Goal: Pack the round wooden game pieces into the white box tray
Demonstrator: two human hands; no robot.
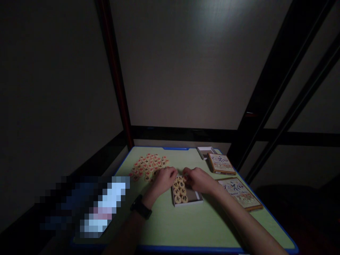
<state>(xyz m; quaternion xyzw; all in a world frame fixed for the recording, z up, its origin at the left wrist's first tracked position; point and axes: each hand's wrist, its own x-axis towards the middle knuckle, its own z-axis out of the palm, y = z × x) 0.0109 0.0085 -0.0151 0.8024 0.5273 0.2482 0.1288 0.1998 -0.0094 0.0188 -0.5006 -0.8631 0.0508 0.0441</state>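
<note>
A shallow white box [196, 201] lies in the middle of the table, with round Chinese chess pieces [182, 191] set in two columns along its left side. My left hand [166, 177], a dark watch on its wrist, is at the box's far left corner with its fingers curled together; whatever they hold is hidden. At the far right part of the box is my right hand [195, 177], fingers bent closed over the pieces there; what is in them I cannot make out. Left of my left hand spreads a loose heap of red- and black-marked chess pieces [148, 165].
Two printed Chinese chess boxes, a farther one [221, 163] and a nearer one [240, 193], lie along the right side. Behind them sits another open tray [205, 149]. The green table [170, 226] has a blue rim, with walls close behind it. A pixelated patch covers the left edge.
</note>
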